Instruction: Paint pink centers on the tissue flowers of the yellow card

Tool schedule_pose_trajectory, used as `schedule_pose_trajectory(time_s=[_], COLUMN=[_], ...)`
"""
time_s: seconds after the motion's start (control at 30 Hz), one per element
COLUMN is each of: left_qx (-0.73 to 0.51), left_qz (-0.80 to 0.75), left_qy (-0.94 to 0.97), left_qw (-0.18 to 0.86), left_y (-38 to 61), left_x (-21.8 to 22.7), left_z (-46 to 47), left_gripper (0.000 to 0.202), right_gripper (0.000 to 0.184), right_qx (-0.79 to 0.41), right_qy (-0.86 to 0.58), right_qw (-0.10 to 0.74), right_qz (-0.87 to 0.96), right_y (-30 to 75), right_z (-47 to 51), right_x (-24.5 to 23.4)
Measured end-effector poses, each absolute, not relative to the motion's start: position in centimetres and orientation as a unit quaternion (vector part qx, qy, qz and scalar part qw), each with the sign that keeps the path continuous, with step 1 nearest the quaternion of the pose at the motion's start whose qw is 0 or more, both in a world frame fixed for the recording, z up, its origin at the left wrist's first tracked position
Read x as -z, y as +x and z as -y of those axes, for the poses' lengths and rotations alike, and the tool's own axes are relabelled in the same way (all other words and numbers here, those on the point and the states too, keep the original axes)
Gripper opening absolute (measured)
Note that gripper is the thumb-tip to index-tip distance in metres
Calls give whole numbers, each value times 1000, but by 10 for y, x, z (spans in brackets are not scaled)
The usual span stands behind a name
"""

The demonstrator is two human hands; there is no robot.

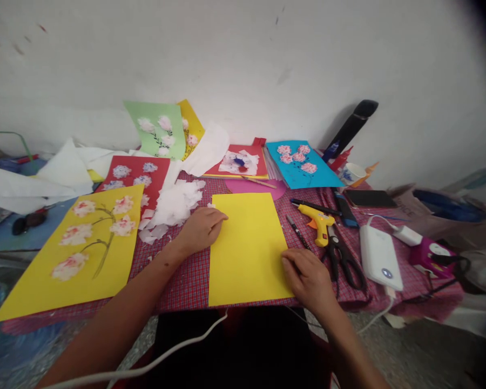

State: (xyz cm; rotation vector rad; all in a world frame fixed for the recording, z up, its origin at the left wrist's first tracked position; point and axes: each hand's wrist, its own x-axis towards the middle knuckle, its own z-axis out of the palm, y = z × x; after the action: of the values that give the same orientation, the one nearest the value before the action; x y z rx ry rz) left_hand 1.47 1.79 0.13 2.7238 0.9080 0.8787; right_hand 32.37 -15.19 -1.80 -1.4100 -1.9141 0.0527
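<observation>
A blank yellow sheet of paper point(249, 251) lies flat before me on a checked tablecloth. My left hand point(202, 229) is at its upper left edge, fingers curled together with the fingertips over the paper. Whether anything is pinched there is hidden. A small white scrap point(211, 205) shows just beyond those fingers. On the opposite side my right hand point(310, 275) rests against the lower right edge, its fingers bent and closed; what is under them is hidden. Torn white tissue paper point(178, 202) is heaped beside my left hand.
Right of the sheet lie a marker point(297, 231), a yellow glue gun point(319, 221), black scissors point(344, 259) and a white power bank point(380, 256) with cables. Flower pictures on yellow point(117, 259), red point(162, 170), green point(156, 116) and blue card point(324, 172) stand or lie around. A paper cup point(351, 173) is behind.
</observation>
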Motion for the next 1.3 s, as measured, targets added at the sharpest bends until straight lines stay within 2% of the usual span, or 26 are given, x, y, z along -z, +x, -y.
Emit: schedule_pose_trajectory(time_s=[0.37, 0.5, 0.63, 0.87, 1.13, 1.3], left_qx=[-253, -280, -261, -243, -236, -208], left_qz=[-317, -325, -313, -312, -310, -355], left_qy=[911, 900, 910, 914, 916, 907], left_qw=[72, 73, 79, 87, 96, 84], left_y=[17, 15, 16, 17, 16, 13], left_x=[-7, -3, -2, 0, -2, 0], left_z=[-14, -14, -15, -16, -12, -12], left_gripper=[22, 37, 29, 28, 45, 46], right_gripper=[13, 13, 13, 11, 13, 12], right_qx=[-18, -16, -17, -19, -29, -26], right_qy=[-553, -554, -555, -554, -559, -554], right_qw=[373, 371, 372, 376, 372, 371], right_qz=[745, 745, 744, 743, 740, 744], right_y=[325, 325, 324, 323, 323, 324], right_z=[152, 152, 152, 152, 152, 152], right_x=[21, 20, 18, 17, 16, 18])
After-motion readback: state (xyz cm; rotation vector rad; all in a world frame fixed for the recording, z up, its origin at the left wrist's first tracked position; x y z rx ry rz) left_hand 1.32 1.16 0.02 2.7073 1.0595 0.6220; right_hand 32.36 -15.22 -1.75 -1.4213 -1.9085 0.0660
